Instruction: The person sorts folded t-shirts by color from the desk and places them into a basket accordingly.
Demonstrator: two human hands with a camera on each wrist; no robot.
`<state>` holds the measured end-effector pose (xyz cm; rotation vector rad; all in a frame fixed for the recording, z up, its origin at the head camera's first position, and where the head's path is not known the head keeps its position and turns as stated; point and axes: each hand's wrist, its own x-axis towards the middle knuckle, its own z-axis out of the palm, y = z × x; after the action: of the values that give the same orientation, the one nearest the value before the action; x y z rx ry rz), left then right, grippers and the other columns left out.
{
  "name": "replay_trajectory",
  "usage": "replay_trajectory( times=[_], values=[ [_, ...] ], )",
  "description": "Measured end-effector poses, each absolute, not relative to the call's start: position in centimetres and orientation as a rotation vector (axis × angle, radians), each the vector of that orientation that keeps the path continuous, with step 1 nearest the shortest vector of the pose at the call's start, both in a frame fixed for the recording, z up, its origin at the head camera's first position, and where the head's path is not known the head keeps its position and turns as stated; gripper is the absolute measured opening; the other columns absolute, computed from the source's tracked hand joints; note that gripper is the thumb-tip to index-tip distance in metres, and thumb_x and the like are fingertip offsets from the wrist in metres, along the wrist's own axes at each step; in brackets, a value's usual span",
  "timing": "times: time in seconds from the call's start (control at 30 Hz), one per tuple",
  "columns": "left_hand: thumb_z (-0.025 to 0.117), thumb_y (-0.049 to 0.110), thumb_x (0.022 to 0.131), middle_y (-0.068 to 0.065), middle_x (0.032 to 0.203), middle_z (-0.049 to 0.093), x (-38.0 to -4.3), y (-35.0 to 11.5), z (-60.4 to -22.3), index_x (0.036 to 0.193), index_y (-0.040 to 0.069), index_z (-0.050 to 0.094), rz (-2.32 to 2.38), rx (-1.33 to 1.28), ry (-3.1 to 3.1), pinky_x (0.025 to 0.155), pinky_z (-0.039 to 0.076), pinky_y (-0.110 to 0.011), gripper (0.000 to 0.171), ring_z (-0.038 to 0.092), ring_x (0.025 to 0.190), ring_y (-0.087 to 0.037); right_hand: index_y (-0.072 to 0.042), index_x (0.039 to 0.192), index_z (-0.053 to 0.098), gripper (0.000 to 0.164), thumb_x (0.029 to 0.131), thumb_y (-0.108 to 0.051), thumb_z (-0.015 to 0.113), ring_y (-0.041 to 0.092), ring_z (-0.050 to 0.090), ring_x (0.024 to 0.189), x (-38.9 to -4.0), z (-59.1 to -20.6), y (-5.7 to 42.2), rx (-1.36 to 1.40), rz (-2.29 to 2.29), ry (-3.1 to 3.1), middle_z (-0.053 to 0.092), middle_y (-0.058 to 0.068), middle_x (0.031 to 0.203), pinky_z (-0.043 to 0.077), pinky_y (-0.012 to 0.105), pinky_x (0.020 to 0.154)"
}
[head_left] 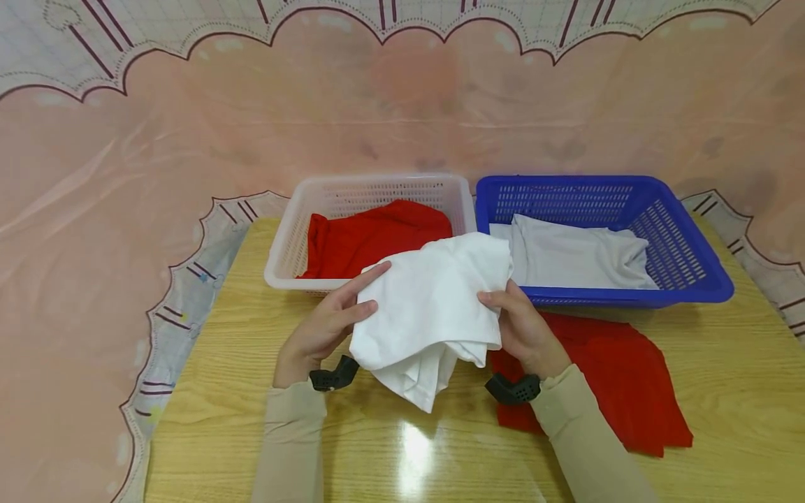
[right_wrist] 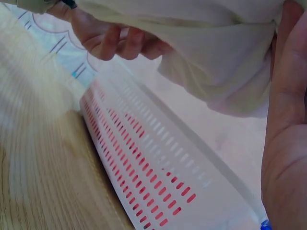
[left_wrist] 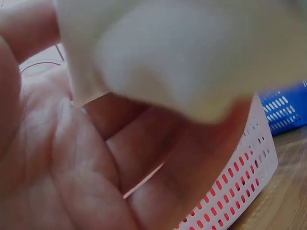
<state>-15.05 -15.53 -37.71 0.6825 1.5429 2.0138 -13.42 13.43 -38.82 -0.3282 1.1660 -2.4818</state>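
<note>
A folded white cloth point(head_left: 434, 300) is held up over the table in front of the two baskets, its lower folds hanging loose. My left hand point(head_left: 330, 325) grips its left side, thumb on the near face and fingers behind. On the right side, my right hand point(head_left: 525, 328) pinches the cloth the same way. In the left wrist view the cloth point(left_wrist: 158, 57) lies against the palm and fingers. The right wrist view shows the underside of the cloth point(right_wrist: 220, 62) between both hands.
A white basket point(head_left: 274, 258) behind the left hand contains red cloth point(head_left: 377, 234). Beside it on the right, a blue basket point(head_left: 698, 258) contains white cloth point(head_left: 572, 251). More red cloth point(head_left: 629, 391) lies flat on the wooden table point(head_left: 214, 419) under the right forearm.
</note>
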Motion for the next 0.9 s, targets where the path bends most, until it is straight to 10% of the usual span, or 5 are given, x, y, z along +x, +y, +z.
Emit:
replay_trajectory(
  times=[0.9],
  values=[
    [0.064,0.006,0.08,-0.008,0.145,0.012,-14.95,-15.43,-37.61,0.143,0.022,0.018,2.156,0.705,1.543,0.096,0.036,-0.038,0.08,0.02,0.128,-0.028,-0.01,0.123,0.032,0.031,0.094,-0.013,0.042,0.021,0.059,0.094,-14.05,-38.82,13.89,-0.291,-2.562,0.846,0.053,0.008,0.108,0.049,0.032,0.077]
  ],
)
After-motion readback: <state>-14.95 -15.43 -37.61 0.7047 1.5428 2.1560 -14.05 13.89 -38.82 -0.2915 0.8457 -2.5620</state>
